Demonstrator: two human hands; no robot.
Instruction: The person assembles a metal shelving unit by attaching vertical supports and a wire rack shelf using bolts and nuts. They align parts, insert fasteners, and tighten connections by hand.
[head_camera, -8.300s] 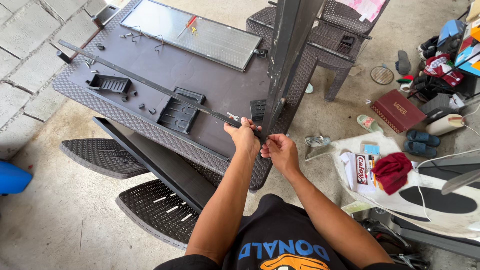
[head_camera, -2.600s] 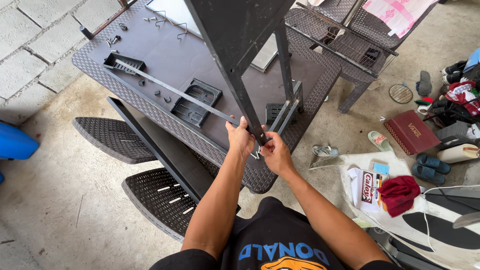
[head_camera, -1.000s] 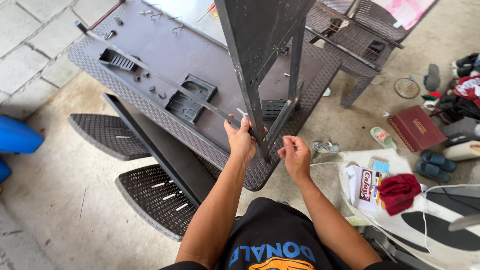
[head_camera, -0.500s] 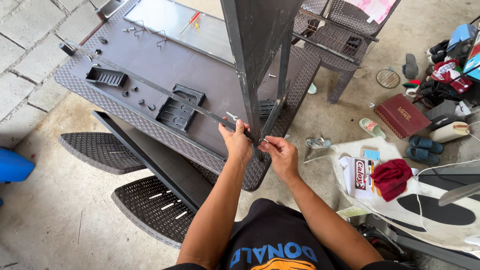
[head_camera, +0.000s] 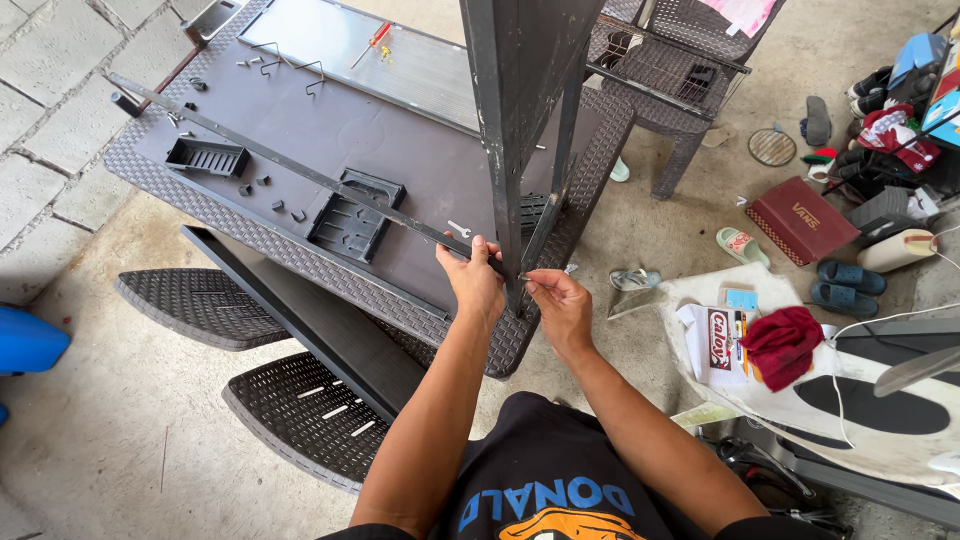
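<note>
An upturned dark wicker-edged table (head_camera: 330, 130) lies on the floor with a dark metal leg (head_camera: 505, 120) standing up from its near corner. A long thin metal bar (head_camera: 300, 175) runs diagonally across the underside to that leg. My left hand (head_camera: 475, 282) grips the bar's near end against the base of the leg. My right hand (head_camera: 560, 300) pinches a small fastener (head_camera: 523, 277) at the leg's base, fingertips touching the metal. A small wrench (head_camera: 458, 229) lies just beyond my left hand.
Black plastic brackets (head_camera: 355, 212) and loose clips lie on the underside; a screwdriver (head_camera: 372, 40) rests on the glass panel (head_camera: 400, 60). Wicker panels (head_camera: 300, 410) and a dark board lie by my knees. A wicker chair (head_camera: 680, 60), red box (head_camera: 800, 218) and sandals stand right.
One second ago my right hand was off to the right of the leg; it has come back to the leg's base. My left hand has stayed on the bar.
</note>
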